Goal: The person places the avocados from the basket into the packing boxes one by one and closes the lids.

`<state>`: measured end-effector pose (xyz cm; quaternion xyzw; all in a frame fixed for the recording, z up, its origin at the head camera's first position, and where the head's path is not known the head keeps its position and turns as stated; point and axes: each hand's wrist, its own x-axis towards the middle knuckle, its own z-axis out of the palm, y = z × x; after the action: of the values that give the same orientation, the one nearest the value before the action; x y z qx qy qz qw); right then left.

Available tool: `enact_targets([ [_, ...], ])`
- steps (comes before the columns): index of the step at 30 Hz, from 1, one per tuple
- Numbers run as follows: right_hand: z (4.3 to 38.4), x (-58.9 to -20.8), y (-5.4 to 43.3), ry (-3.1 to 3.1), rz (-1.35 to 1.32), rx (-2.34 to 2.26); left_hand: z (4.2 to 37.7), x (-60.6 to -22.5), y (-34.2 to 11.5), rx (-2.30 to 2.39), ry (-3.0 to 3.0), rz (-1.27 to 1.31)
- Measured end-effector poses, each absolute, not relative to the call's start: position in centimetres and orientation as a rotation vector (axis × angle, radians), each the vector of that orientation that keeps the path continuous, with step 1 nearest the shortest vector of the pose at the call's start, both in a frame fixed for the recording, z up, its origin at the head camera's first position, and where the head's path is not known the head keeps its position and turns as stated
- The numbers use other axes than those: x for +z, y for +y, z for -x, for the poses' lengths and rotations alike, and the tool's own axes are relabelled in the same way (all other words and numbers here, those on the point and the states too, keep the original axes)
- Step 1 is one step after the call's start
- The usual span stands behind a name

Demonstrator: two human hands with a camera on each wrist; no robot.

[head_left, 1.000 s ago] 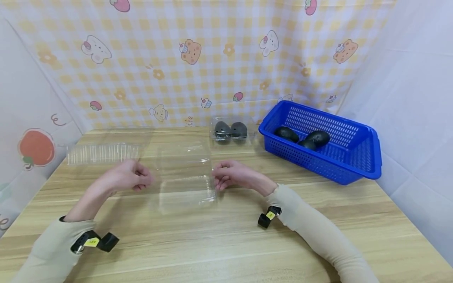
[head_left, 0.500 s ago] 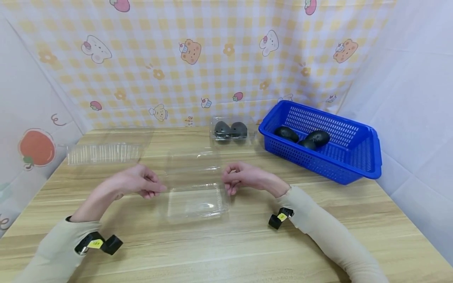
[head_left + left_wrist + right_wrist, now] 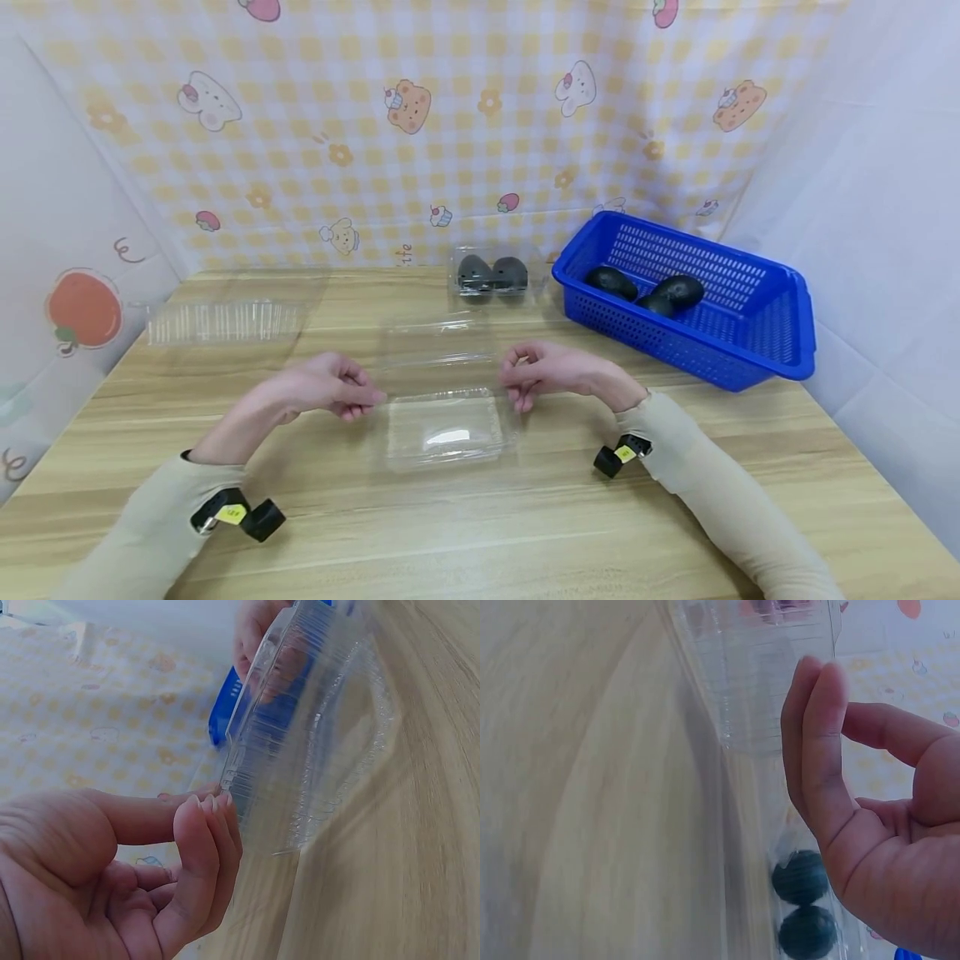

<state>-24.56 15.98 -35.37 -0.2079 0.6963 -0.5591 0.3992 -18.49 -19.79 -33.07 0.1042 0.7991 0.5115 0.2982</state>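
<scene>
The left hand and the right hand face each other across the counter, well apart, each pinching one side edge of the same clear plastic container, which lies between them near the middle of the counter, its two halves spread one beyond the other; whether its underside touches the wood I cannot tell. The left forearm slants in from the lower left corner, its beige sleeve ending short of the bare wrist, and the hand turns inward with its back upward; from the left wrist view the thumb lies nearly straight while the fingers bend at the knuckles, their tips meeting the thumb at the plastic edge. The right forearm comes in from the lower right, and its hand is bent inward likewise, thumb and fingertips closed on the opposite edge, the fingers long and gently curved in the right wrist view. Beyond the right hand, near the patterned curtain, a packed box holds two dark fruits, the blue basket with more fruit stands to its right, and other clear plastic packaging lies at the far left
</scene>
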Motion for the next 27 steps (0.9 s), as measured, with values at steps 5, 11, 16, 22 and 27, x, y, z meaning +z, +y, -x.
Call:
enact_targets([
  [5,24.7,-35.1,17.1,1.780,0.526,-1.387,18.8,-33.1,-18.7,1.355,2.121,-0.284],
  [11,24.8,-34.8,18.3,1.811,0.531,-1.351,19.4,-33.4,-17.7,1.353,2.115,-0.294],
  [16,24.8,-34.4,18.9,1.811,0.522,-1.342,19.5,-33.5,-17.0,1.383,2.099,-0.280],
  [22,24.9,-33.7,19.6,1.916,0.581,-1.262,19.6,-33.7,-16.7,1.411,2.102,-0.282],
  [27,25.0,-31.9,21.2,2.157,0.655,-1.214,19.7,-33.8,-16.6,1.414,2.104,-0.298],
])
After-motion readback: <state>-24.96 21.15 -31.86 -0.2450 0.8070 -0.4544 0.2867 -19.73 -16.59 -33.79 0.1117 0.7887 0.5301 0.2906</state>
